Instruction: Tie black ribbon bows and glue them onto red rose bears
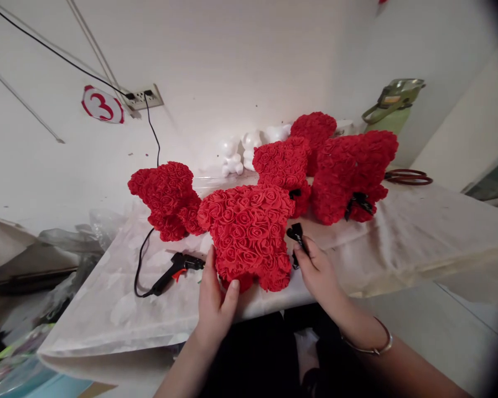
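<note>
A red rose bear (249, 232), covered in foam roses, stands at the table's front edge. My left hand (216, 304) grips its lower left side, thumb in front and some fingers hidden behind it. Between the fingertips of my right hand (318, 272) is a black ribbon bow (297, 236), held just right of the bear and apart from it. A black glue gun (172, 273) with an orange trigger lies left of my left hand, its nozzle pointing toward that hand.
Another rose bear (164, 202) stands at left; several more, including a large one (351, 177) with a black bow, stand at right. White foam bears (231, 157) line the wall. Scissors (409, 177) lie far right, near a green container (388, 116). A cord runs to the wall socket (145, 98).
</note>
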Available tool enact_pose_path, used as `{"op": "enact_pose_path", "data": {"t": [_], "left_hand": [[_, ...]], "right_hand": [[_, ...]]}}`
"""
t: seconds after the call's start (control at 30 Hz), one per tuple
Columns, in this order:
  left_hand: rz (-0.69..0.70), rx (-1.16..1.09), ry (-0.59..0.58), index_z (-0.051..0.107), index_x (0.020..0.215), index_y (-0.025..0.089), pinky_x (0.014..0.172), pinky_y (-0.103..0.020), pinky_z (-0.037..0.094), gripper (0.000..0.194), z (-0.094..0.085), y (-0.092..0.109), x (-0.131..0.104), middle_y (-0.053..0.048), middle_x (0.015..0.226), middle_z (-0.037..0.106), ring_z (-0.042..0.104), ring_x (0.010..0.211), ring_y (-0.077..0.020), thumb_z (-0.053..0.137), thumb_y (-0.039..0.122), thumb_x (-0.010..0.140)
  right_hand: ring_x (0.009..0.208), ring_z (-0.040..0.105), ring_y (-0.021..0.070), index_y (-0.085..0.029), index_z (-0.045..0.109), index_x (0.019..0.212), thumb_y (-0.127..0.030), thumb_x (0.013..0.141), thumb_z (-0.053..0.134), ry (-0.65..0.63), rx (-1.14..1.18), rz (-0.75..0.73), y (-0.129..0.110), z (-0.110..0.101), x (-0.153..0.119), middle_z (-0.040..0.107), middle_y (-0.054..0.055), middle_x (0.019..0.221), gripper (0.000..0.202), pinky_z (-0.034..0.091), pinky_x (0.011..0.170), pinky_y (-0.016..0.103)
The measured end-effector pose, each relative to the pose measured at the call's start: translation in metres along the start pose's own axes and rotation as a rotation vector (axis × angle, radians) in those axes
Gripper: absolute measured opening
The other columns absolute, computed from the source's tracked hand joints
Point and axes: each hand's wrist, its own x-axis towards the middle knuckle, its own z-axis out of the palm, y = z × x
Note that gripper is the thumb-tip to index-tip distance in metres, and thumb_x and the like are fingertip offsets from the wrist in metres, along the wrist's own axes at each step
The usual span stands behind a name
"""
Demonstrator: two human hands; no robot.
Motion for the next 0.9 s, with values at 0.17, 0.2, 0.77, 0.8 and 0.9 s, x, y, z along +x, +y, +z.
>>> {"op": "enact_pose_path", "data": {"t": [0.17, 0.2, 0.77, 0.8, 0.9], "left_hand": [[-0.033, -0.051, 0.083, 0.027, 0.149, 0.027, 0.105, -0.049, 0.043, 0.063, -0.020, 0.017, -0.016, -0.014, 0.147, 0.040, 0.047, 0.130, -0.0295, 0.050, 0.032, 0.091], [-0.015, -0.046, 0.125, 0.034, 0.145, 0.027, 0.103, -0.048, 0.045, 0.058, -0.024, 0.023, -0.021, -0.013, 0.140, 0.046, 0.051, 0.125, -0.0288, 0.051, 0.032, 0.090], [0.372, -0.104, -0.185, 0.060, 0.097, 0.025, 0.056, -0.026, 0.056, 0.020, -0.012, 0.080, -0.025, -0.004, 0.071, 0.067, 0.065, 0.064, -0.0163, 0.060, 0.015, 0.080], [0.364, -0.089, -0.176, 0.061, 0.097, 0.025, 0.054, -0.025, 0.055, 0.020, -0.011, 0.077, -0.027, -0.003, 0.069, 0.067, 0.065, 0.062, -0.0158, 0.060, 0.015, 0.080], [0.321, -0.117, -0.147, 0.062, 0.095, 0.026, 0.053, -0.022, 0.053, 0.014, -0.007, 0.070, -0.032, 0.000, 0.066, 0.066, 0.065, 0.059, -0.0138, 0.059, 0.019, 0.083]], "right_hand": [[0.052, 0.055, 0.0176, -0.021, 0.066, 0.095, -0.044, 0.090, 0.042, -0.011, -0.021, 0.088, -0.023, -0.036, -0.020, 0.058, 0.001, 0.060, 0.034, 0.043, 0.049, 0.028], [0.051, 0.054, 0.0172, -0.022, 0.066, 0.090, -0.044, 0.090, 0.042, -0.082, -0.013, 0.066, -0.030, -0.041, -0.026, 0.057, 0.000, 0.058, 0.033, 0.042, 0.047, 0.028], [0.077, 0.068, 0.0229, -0.018, 0.068, 0.083, -0.028, 0.080, 0.056, -0.901, -0.239, -0.077, -0.057, -0.024, -0.068, 0.072, 0.009, 0.085, 0.015, 0.042, 0.064, 0.028], [0.079, 0.068, 0.0227, -0.018, 0.067, 0.084, -0.027, 0.080, 0.057, -0.887, -0.233, -0.076, -0.055, -0.024, -0.068, 0.072, 0.009, 0.087, 0.014, 0.042, 0.065, 0.028], [0.074, 0.065, 0.0182, -0.019, 0.063, 0.080, -0.026, 0.083, 0.055, -0.832, -0.165, -0.065, -0.051, -0.024, -0.068, 0.070, 0.005, 0.082, 0.011, 0.041, 0.064, 0.025]]}}
